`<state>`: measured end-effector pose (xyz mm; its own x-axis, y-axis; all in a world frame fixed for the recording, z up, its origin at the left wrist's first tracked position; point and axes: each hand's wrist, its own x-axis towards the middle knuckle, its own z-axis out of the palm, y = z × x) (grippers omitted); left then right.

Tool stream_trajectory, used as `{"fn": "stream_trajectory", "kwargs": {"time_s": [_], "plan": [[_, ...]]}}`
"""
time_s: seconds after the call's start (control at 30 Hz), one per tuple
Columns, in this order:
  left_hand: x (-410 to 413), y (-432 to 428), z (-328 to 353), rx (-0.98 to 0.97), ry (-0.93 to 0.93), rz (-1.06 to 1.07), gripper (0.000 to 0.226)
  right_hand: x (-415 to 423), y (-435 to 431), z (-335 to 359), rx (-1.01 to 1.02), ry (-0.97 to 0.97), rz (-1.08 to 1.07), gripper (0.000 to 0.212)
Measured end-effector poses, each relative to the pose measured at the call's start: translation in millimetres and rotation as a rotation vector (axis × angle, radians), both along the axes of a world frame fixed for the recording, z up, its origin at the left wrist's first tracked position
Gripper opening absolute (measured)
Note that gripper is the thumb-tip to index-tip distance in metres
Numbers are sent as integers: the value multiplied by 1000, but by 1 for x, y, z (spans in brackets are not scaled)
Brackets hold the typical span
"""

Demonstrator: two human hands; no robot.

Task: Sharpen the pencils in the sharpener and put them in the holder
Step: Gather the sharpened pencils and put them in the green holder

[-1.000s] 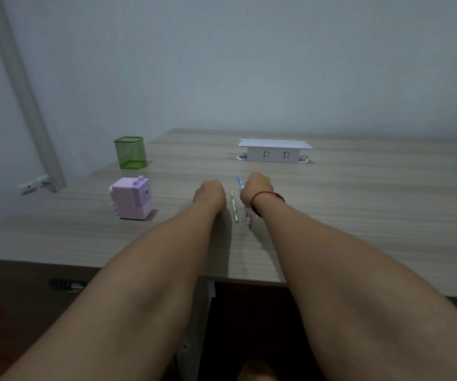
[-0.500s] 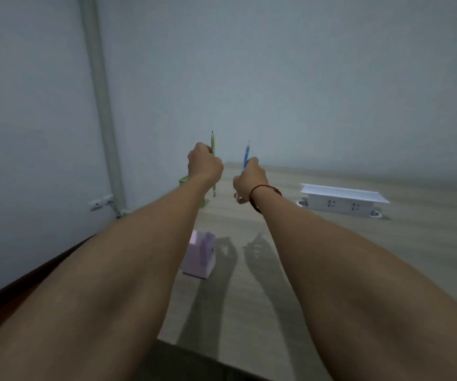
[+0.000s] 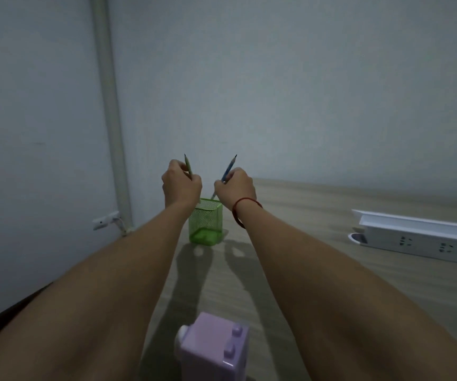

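Observation:
My left hand [image 3: 181, 185] grips a green pencil [image 3: 187, 164], its sharp tip pointing up. My right hand [image 3: 235, 189] grips a blue pencil [image 3: 230, 165], tip up and tilted right, with its lower end near the rim of the holder. Both hands hover just above the green mesh pencil holder [image 3: 206, 224], which stands on the wooden table [image 3: 304, 270]. The lilac pencil sharpener [image 3: 216, 350] stands near the bottom of the view, between my forearms.
A white power strip box [image 3: 420, 239] sits on the table at the right. A grey wall with a vertical pipe [image 3: 109, 105] and a wall socket [image 3: 105, 220] lies to the left, beyond the table's left edge.
Both hands lifted the pencils off the table and carried them forward to above the green holder. The view has moved closer, and the sharpener now lies at the bottom of the frame.

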<state>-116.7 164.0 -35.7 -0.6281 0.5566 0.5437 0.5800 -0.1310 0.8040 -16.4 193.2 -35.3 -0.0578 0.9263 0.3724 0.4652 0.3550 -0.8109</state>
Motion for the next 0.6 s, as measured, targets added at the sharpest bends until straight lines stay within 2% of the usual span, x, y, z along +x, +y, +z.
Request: {"fn": "stream_trajectory", "kwargs": {"time_s": [0.17, 0.27, 0.4, 0.53, 0.6], "plan": [[-12, 19, -26, -188, -5, -22, 26, -11, 26, -22, -66, -80, 1, 24], [-10, 14, -26, -329, -14, -42, 33, -6, 23, -21, -112, -165, 37, 13], [8, -19, -6, -382, 38, -17, 40, 18, -7, 1, -121, -241, 33, 13], [36, -69, 33, -349, 118, -62, 29, 60, -62, 45, -72, -326, 12, 40], [58, -96, 50, -343, 133, -87, 35, 89, -95, 66, -44, -338, -20, 44]]}}
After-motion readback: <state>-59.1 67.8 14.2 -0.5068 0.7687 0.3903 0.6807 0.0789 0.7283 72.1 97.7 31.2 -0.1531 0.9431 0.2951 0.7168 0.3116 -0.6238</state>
